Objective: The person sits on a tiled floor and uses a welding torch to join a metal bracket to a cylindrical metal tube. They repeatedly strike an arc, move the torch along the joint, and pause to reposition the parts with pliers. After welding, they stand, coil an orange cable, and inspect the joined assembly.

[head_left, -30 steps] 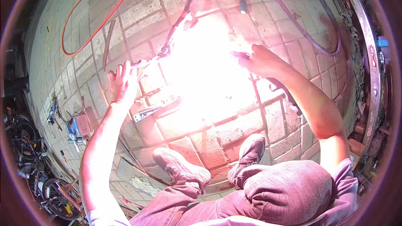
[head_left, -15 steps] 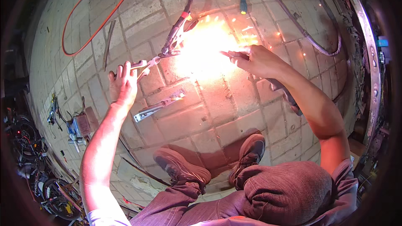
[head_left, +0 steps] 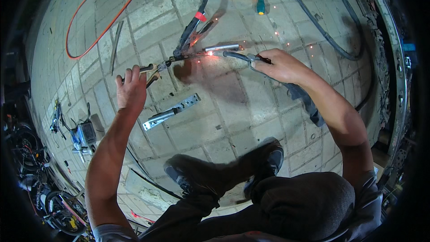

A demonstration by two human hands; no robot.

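Note:
My left hand (head_left: 133, 88) is closed around the handles of pliers (head_left: 156, 71). Their jaws meet the tip of a black spring clamp (head_left: 187, 38) with a red band, next to a thin dark metal piece (head_left: 192, 56) on the floor. My right hand (head_left: 280, 66) grips what looks like a welding torch (head_left: 239, 55) with a dark, curved neck. A small red-orange glow (head_left: 210, 53) sits just left of its tip. A short shiny metal tube (head_left: 222, 47) lies right behind the glow. What the thin piece is, I cannot tell.
A metal bracket (head_left: 172, 111) lies nearer my shoes. A teal screwdriver (head_left: 260, 3) rests at the back, beside a thick dark cable (head_left: 309, 15). An orange cable (head_left: 121, 15) and a thin metal strip (head_left: 117, 47) lie left. A metal rail (head_left: 400, 107) edges the right; bicycles (head_left: 65, 213) stand lower left.
The glaring white light between my hands has gone out, leaving a small glow and scattered sparks on the floor. The right-hand tool's tip now shows slightly further left. My left hand has barely moved.

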